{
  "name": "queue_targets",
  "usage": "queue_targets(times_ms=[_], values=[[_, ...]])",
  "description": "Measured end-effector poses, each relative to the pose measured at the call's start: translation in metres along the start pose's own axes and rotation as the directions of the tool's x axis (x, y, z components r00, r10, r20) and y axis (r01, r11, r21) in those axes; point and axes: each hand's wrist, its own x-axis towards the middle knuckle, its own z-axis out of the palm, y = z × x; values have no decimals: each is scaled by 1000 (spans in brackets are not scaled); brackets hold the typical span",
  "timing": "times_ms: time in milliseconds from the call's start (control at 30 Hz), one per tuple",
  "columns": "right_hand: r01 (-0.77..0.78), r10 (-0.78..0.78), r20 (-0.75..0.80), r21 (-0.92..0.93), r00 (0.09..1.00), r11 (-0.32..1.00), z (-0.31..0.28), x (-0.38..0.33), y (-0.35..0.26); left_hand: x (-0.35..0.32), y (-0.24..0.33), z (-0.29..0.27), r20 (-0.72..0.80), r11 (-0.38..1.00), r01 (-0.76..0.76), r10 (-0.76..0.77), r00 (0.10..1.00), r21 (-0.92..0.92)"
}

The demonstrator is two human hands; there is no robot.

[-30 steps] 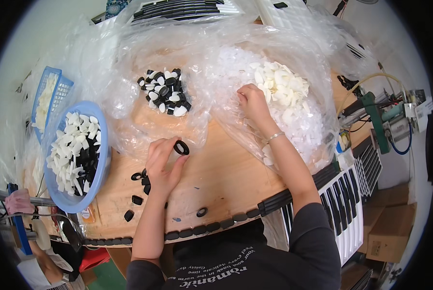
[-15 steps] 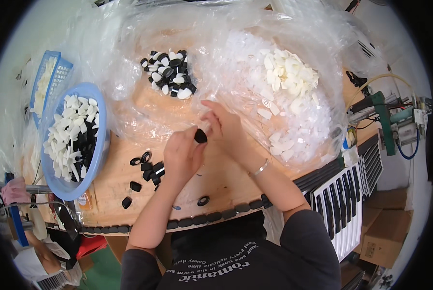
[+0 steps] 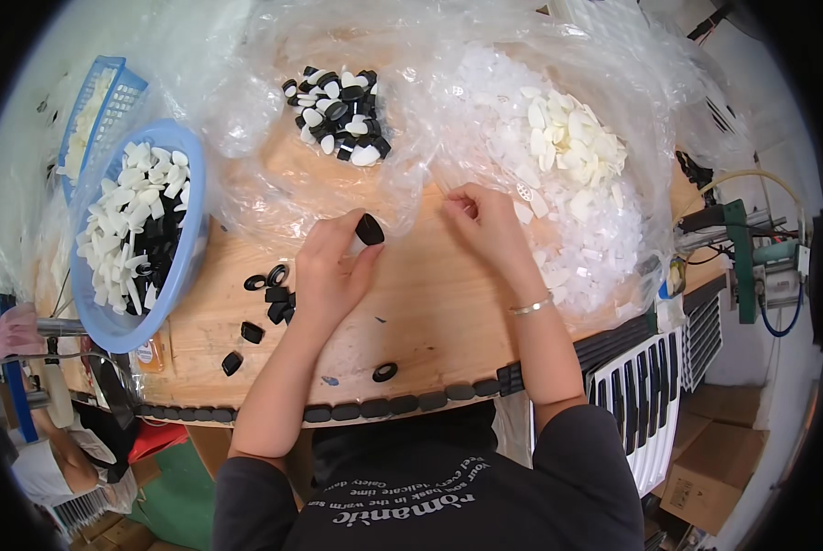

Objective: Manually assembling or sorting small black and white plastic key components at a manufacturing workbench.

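My left hand (image 3: 331,266) grips a small black oval plastic part (image 3: 370,230) upright between thumb and fingers, above the middle of the wooden table. To its right, my right hand (image 3: 487,220) is apart from it, fingers curled together; whatever they hold, if anything, is hidden. That hand is beside a spread of translucent white plastic pieces (image 3: 604,230) lying on clear plastic film. Near my left forearm lie several loose black parts (image 3: 252,331), some of them ring-shaped. One black ring (image 3: 385,372) rests closer to the table's front edge.
Beyond my hands sits a heap of black and white parts (image 3: 338,115). A blue basin (image 3: 195,248) of white and black pieces stands left, a blue basket (image 3: 108,64) behind it. Cream pieces (image 3: 572,138) top the right pile. Black parts (image 3: 402,405) line the front edge. Machinery (image 3: 751,248) stands right.
My hands have separated: the right moved away to the right, toward the translucent pieces. My left hand keeps the black part, shifted slightly left and farther from me. The view has shifted a little.
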Motion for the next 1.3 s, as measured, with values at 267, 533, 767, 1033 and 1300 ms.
queue_targets(times_ms=[267,533,767,1033,1300], values=[[57,-62,-15,-216,998,975,32,-5,-4,4,10,2,22,995,-77,78,997,-59],[173,-126,-132,449,983,877,19,-20,-48,-1,14,5,66,985,-144,151,986,-99],[396,-348,-240,194,906,897,21,-26,-60,2,17,3,63,978,-151,161,985,-143],[149,-120,-88,579,989,802,33,-28,-52,5,16,-3,46,966,-185,196,979,-183],[-386,0,447,774,895,502,24,-24,-47,8,13,-7,91,939,-283,305,948,-198]])
